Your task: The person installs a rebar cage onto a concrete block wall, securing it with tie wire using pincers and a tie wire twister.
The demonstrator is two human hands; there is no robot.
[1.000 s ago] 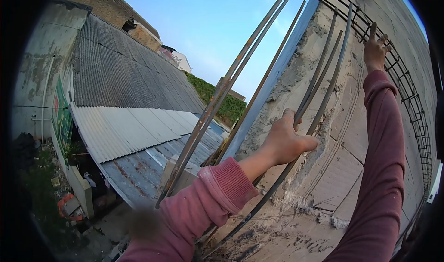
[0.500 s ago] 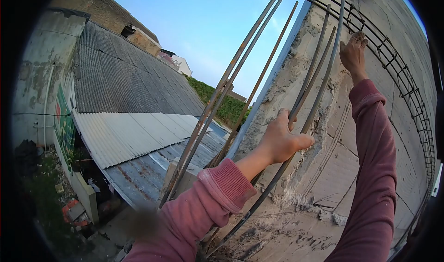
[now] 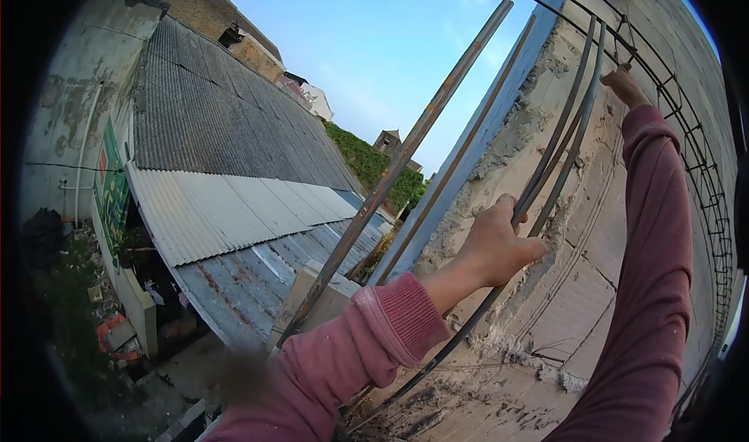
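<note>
While my left hand (image 3: 499, 247) stays clenched round a pair of rebar rods (image 3: 566, 134), I read their long axis as running from approx 7 o'clock at the wall foot up to 1 o'clock, tips bending over toward the rebar cage (image 3: 686, 142) at the top. Rods lie w/ their length against the rough concrete wall (image 3: 593, 286), just right of its mortar-crusted edge. My right hand (image 3: 626, 85) is up at 1 o'clock, touching the cage near the rod tips; fingers mostly hidden behind the wrist and bars, so I can't tell if they're closed on anything. Two more rusty rods (image 3: 406, 149) stand free at 12, leaning the same way. Rod bottoms are lost in rubble; the cage's far end is cut off by the lens rim. Vs 0.5 s ago: right hand has gone higher and further right, onto the cage; left hand's grip unchanged; view shifted a bit.
</note>
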